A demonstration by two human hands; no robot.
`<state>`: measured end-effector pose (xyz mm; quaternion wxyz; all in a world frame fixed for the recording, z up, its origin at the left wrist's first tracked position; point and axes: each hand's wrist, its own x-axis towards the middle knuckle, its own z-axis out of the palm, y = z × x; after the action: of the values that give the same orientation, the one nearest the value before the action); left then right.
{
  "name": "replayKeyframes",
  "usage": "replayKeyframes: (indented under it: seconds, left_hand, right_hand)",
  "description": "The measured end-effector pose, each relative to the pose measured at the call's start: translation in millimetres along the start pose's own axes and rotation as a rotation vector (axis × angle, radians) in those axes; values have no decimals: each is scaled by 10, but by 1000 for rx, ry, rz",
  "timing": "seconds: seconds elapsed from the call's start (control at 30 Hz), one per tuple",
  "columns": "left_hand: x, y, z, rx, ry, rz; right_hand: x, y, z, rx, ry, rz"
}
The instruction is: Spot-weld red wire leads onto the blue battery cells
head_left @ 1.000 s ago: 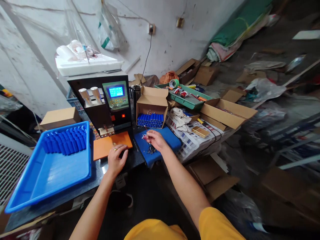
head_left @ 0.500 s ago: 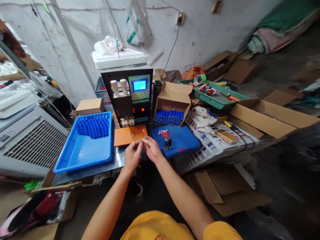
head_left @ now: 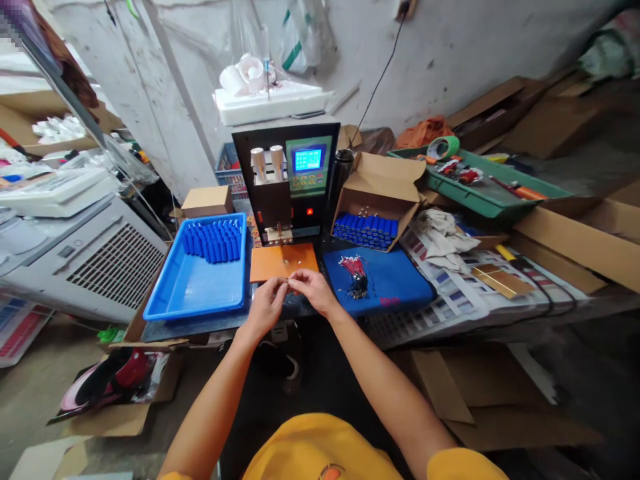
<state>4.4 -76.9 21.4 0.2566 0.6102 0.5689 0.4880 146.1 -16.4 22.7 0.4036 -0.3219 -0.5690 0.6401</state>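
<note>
My left hand and my right hand meet at the near edge of the bench, fingertips pinched together on a small thin wire piece too small to name. Just beyond them lies an orange plate under the electrode head of a black spot welder with a lit screen. To the right, a bundle of red and black wires rests on a blue pad. A blue tray at the left holds several blue cylindrical cells.
An open cardboard box of blue cells stands right of the welder. A green tray with tape and tools, cloths and printed sheets lie further right. A grey vented unit sits at the left, cardboard on the floor.
My right hand left the wire bundle on the blue pad and came to my left hand; both now pinch a small piece together. My head turned left and lower.
</note>
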Motion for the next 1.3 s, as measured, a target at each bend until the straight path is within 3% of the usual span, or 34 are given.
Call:
replayKeyframes:
  seconds: [0.17, 0.33, 0.43, 0.5, 0.57, 0.63, 0.7, 0.8, 0.93, 1.07, 1.17, 1.3]
  left_hand:
    - [61, 4, -113, 68, -34, -9]
    - [99, 9, -172, 100, -59, -19]
    - [156, -39, -279, 133, -62, -3]
    - [269, -148, -456, 170, -16, 6]
    - [456, -328, -726, 240, 115, -31]
    - [687, -557, -1041, 352, 293, -161]
    - [911, -791, -1322, 467, 436, -401]
    - [1142, -1083, -1560, 502, 484, -540]
    - [1214, -1311, -1585, 470, 478, -589]
    - [1160, -1386, -1558, 412, 477, -591]
    - [1125, -1340, -1567, 379, 470, -577]
    - [1070, -1122, -1565, 368, 511, -517]
  right_hand:
    - [131, -59, -27, -144, -89, -55]
    - [248, -107, -10, -128, -191, -33]
    - [329, -80, 19, -111, -178, -52]
    - [401, -42, 18, -106, -98, -106]
    - [478, 4, -3, -99, 5, -152]
    - [549, 54, -33, -94, 83, -167]
    - [600, 99, -58, -96, 117, -162]
    - [640, 144, -78, -83, 136, -150]
    - [649, 147, -93, -44, 133, -130]
    - [652, 127, -95, -16, 143, -116]
    - [651, 107, -82, 27, 158, -93]
    - [621, 59, -71, 36, 165, -84]
